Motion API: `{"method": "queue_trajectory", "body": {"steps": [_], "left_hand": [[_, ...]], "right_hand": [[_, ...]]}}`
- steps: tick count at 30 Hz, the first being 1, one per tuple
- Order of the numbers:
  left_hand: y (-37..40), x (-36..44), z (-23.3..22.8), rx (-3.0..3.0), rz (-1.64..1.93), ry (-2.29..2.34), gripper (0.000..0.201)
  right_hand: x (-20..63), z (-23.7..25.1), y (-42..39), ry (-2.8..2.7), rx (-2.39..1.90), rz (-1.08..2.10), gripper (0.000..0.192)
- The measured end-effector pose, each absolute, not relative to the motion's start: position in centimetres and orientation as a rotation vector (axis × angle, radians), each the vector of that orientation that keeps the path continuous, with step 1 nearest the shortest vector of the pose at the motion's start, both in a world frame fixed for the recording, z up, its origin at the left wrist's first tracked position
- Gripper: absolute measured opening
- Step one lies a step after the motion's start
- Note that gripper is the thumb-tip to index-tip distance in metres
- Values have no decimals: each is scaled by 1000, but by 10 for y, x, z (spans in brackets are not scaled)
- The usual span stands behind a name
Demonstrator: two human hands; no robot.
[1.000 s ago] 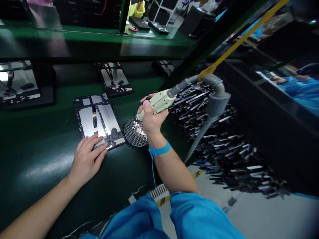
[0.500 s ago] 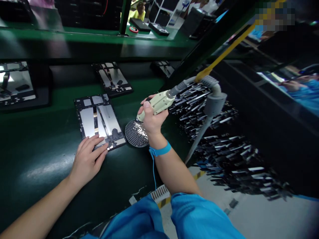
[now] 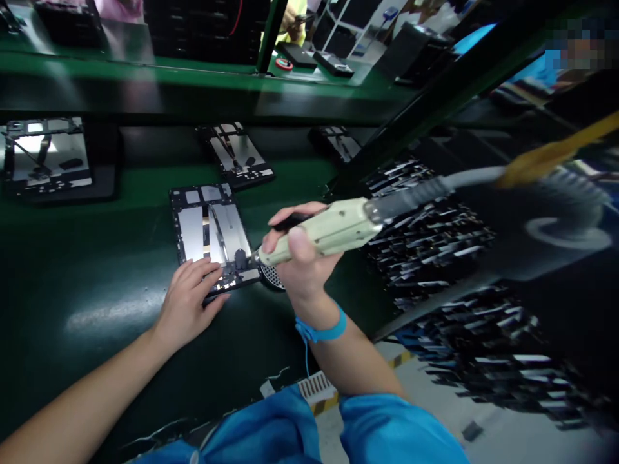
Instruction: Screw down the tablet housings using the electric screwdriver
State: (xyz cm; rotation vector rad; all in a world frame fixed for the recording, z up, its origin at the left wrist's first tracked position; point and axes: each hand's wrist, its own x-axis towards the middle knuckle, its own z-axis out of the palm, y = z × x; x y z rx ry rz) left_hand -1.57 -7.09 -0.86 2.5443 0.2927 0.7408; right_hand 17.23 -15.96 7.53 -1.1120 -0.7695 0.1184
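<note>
Right hand point(image 3: 300, 261): fingers wrapped closed around the beige body of an electric screwdriver point(image 3: 329, 231), held nearly level, tip pointing left. Tip sits at the lower right corner of an open tablet chassis point(image 3: 211, 235) lying flat on the green conveyor belt point(image 3: 97, 270); contact of bit and chassis cannot be made out. Grey cable point(image 3: 464, 179) leaves the tool's rear toward the right. Blue wrist strap point(image 3: 323, 330) on the right wrist.

Left hand point(image 3: 189, 303): palm down, fingers spread and flat, fingertips pressing the near edge of the chassis; nothing gripped.

Round perforated screw tray point(image 3: 271, 276) just right of the chassis, mostly hidden behind the right hand. Further chassis point(image 3: 240, 153) lie farther up the belt, well apart
</note>
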Motion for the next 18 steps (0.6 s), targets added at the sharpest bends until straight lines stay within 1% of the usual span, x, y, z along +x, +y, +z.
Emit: {"method": "queue_trajectory", "body": {"steps": [2, 4, 11, 18], "left_hand": [[-71, -15, -8, 2521, 736, 292, 36], [-70, -15, -8, 2511, 732, 291, 36], [-70, -15, -6, 2490, 693, 289, 32], [-70, -15, -10, 2505, 710, 292, 36]], "right_hand": [[150, 74, -159, -857, -1086, 252, 26], [135, 70, -158, -926, -1081, 321, 28], [125, 61, -156, -975, -1003, 383, 29], [123, 61, -157, -945, -1085, 444, 25]]}}
